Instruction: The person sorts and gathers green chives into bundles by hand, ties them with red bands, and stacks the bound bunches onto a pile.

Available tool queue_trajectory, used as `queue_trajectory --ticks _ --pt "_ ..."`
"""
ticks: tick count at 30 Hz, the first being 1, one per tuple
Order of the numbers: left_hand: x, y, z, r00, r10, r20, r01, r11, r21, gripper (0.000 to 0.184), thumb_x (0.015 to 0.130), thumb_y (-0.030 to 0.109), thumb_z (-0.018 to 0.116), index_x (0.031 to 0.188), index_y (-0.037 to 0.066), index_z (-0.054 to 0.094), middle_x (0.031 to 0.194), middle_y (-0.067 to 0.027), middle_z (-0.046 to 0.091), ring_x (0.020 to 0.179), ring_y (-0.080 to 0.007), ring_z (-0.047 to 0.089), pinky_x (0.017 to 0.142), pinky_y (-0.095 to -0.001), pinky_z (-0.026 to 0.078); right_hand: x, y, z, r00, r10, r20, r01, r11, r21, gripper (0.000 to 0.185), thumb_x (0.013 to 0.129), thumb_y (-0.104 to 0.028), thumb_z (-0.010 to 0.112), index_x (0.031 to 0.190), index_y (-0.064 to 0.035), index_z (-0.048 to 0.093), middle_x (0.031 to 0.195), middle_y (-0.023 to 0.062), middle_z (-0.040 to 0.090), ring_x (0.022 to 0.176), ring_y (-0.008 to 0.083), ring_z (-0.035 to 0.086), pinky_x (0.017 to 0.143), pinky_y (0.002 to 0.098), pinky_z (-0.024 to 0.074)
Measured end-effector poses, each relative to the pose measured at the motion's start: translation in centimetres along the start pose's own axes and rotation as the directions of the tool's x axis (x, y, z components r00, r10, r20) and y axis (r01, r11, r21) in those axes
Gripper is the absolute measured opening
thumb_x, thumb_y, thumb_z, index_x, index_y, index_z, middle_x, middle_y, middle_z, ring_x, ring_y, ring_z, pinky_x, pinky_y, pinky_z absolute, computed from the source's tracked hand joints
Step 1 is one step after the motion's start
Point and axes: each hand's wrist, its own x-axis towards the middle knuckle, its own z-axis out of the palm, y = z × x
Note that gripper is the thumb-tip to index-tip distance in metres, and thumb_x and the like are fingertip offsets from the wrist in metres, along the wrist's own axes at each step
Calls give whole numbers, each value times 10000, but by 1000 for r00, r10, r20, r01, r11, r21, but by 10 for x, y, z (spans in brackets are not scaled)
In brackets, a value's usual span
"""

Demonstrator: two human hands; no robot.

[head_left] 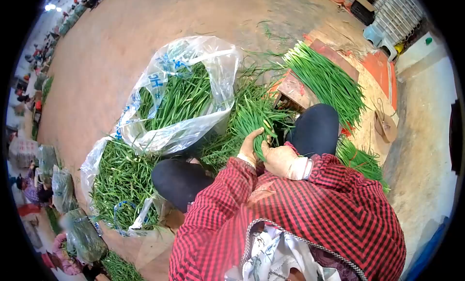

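Note:
My left hand (249,146) is closed around a bunch of garlic chives (256,118) just above my lap. My right hand (282,160) presses against the same bunch from the right, its thumb on the stalks, and some of its fingers are hidden. The bunch's long leaves spread away from me, and a few blades look yellowish. Past my right knee, a neat pile of garlic chives (327,77) with pale ends rests on a low wooden stool (295,89). More loose chives (213,150) lie between my knees.
A clear plastic bag (167,140) full of chives stands at left front, with a second open bag (86,172) nearer me. Another chive bundle (361,160) lies by my right thigh. A sandal (385,126) and plastic stool (380,39) are at right. Other people sit far left.

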Motion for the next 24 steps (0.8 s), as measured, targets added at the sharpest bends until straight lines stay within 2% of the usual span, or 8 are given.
queue_trajectory --ticks 1,4,6,7,12,15,20,24 --pt "-6 2 9 1000 1 -4 -1 1000 16 211 880 264 646 973 75 659 816 -81 691 668 -233 646 687 -407 564 -10 2 -15 1000 2 -14 -1 1000 9 678 837 -242 558 1350 142 335 699 158 668 583 300 660 498 404 502" --pt "-42 10 49 990 -140 -29 140 990 -6 163 885 211 589 913 77 678 753 -56 674 663 -213 640 639 -347 544 -34 23 -40 994 -39 -102 90 816 571 630 899 -410 598 1327 16 421 941 160 669 843 261 670 721 338 524" --pt "-53 15 60 998 -58 -34 61 994 92 114 849 182 640 828 70 639 682 -35 634 574 -167 594 535 -319 529 -28 56 -22 999 4 -38 36 174 984 494 923 -369 618 1278 -57 472 973 75 637 916 188 644 821 326 515" --pt "-61 14 67 1000 8 11 -10 992 125 119 852 181 640 836 62 640 691 -33 634 574 -160 595 529 -310 526 -25 70 -18 999 27 -32 35 -136 990 439 931 -350 624 1255 -87 490 966 52 630 935 166 633 839 329 512" --pt "-112 0 116 908 389 156 -393 660 640 215 781 46 694 985 -13 659 796 -65 676 666 -151 633 596 -289 517 18 63 6 955 -256 -152 25 -440 898 545 903 -492 614 1218 -54 541 1047 72 649 938 213 651 730 381 554" --pt "-142 -6 125 843 498 203 -463 479 746 261 790 42 696 1032 -8 609 774 -50 629 678 -137 588 618 -275 475 19 22 -75 988 -7 -157 102 -732 673 628 882 -511 630 1303 -58 520 1169 94 640 1008 215 644 859 382 546" --pt "-184 -11 124 745 627 227 -549 383 743 443 820 31 666 1249 11 558 1097 -54 651 952 -148 604 814 -294 485 62 28 -128 890 69 -451 353 -731 584 570 903 -508 609 1272 -77 550 1084 32 660 897 166 643 793 326 540" --pt "-225 -1 129 737 653 176 -451 280 847 441 802 20 662 1234 7 576 1137 -55 650 1017 -144 597 875 -300 471 85 23 -133 739 57 -672 522 -679 516 463 963 -438 536 1254 -80 562 1051 30 663 869 148 638 771 304 542"
